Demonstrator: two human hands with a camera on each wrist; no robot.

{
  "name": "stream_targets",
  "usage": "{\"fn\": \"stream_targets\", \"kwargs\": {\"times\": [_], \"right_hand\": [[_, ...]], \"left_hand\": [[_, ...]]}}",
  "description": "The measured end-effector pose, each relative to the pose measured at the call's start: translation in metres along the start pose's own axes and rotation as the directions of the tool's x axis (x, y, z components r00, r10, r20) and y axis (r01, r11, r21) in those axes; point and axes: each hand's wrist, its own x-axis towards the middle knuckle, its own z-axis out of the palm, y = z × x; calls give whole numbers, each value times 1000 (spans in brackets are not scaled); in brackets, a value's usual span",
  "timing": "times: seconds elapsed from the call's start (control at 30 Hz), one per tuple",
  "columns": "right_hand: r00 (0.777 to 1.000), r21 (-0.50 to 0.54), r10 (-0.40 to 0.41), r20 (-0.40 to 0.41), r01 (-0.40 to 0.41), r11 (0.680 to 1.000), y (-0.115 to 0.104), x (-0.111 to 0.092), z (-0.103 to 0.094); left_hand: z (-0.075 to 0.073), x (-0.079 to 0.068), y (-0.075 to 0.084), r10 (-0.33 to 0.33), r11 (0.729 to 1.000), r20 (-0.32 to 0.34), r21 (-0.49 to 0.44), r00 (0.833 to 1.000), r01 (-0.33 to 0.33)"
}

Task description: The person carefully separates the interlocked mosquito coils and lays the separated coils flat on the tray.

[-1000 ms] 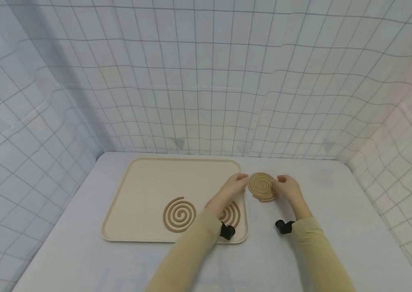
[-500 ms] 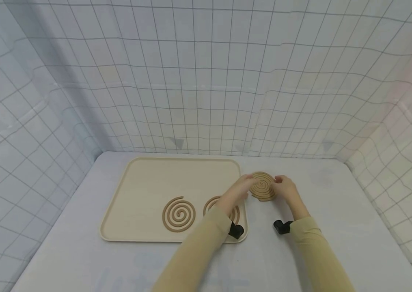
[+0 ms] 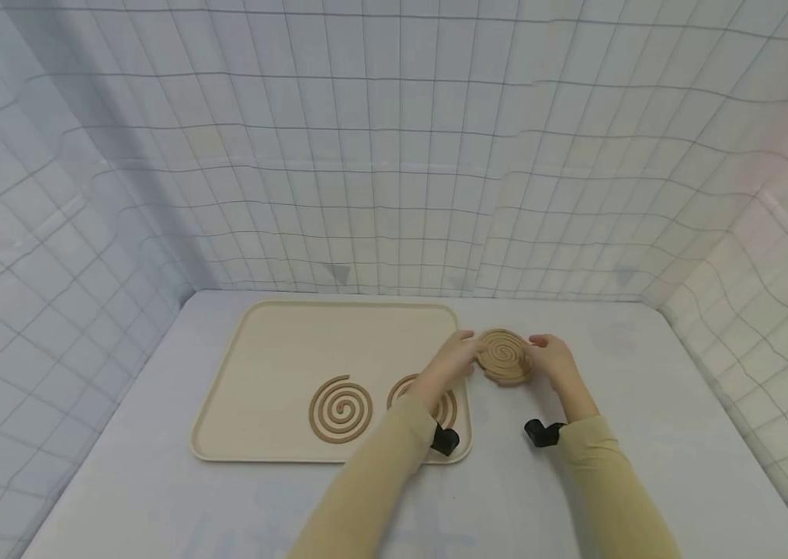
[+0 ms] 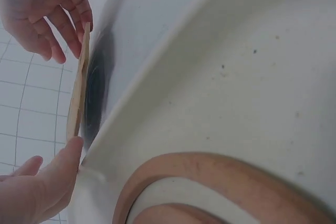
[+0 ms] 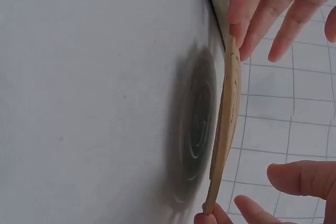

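A flat pair of tightly nested brown mosquito coils (image 3: 503, 353) is held level, just above the table and right of the tray. My left hand (image 3: 451, 359) holds its left edge by the fingertips, other fingers spread. At the opposite edge, my right hand (image 3: 553, 359) grips the rim with fingertips, the thumb (image 5: 299, 178) standing apart. Seen edge-on in the right wrist view, the coil pair (image 5: 224, 119) bows slightly, its shadow beneath. Two single spiral coils lie in the tray: one coil (image 3: 341, 409) in full view, the other coil (image 3: 451, 405) partly hidden by my left arm.
The cream tray (image 3: 338, 334) has a raised rim and occupies the left and middle of the white table (image 3: 610, 373). Grid-patterned white sheets (image 3: 380, 155) enclose the back and sides. A black wrist camera (image 3: 446, 440) on my left arm hangs over the tray's right part.
My left hand reached further over the coil pair, then drew back to its left edge. The right hand stays at the right edge. The coil pair now tilts slightly.
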Motion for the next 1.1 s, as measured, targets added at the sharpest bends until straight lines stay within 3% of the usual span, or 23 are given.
{"fn": "stream_targets", "kwargs": {"times": [0.13,0.27,0.4,0.5,0.67,0.8,0.93,1.1], "right_hand": [[999,115,28,19,-30,993,-6,-7,0],[999,254,22,49,-34,967,-17,-16,3],[997,337,-15,75,-11,942,-28,-30,9],[995,393,-49,86,11,919,-37,-41,15],[990,494,-98,99,37,869,-48,-58,29],[986,524,-125,107,51,850,-54,-69,37],[982,511,-152,113,74,857,-59,-76,40],[981,494,-154,116,77,866,-61,-79,43]], "left_hand": [[-4,-6,1,103,987,-76,131,992,-93],[-10,-12,0,222,959,-156,215,963,-186],[-16,-15,-6,319,942,-250,193,914,-276],[-22,-18,-12,378,926,-336,156,863,-344],[-32,-22,-16,427,899,-422,106,800,-424],[-40,-29,-12,444,885,-445,80,778,-459],[-46,-36,-6,456,874,-459,69,762,-481],[-49,-43,-3,456,871,-465,59,759,-487]]}}
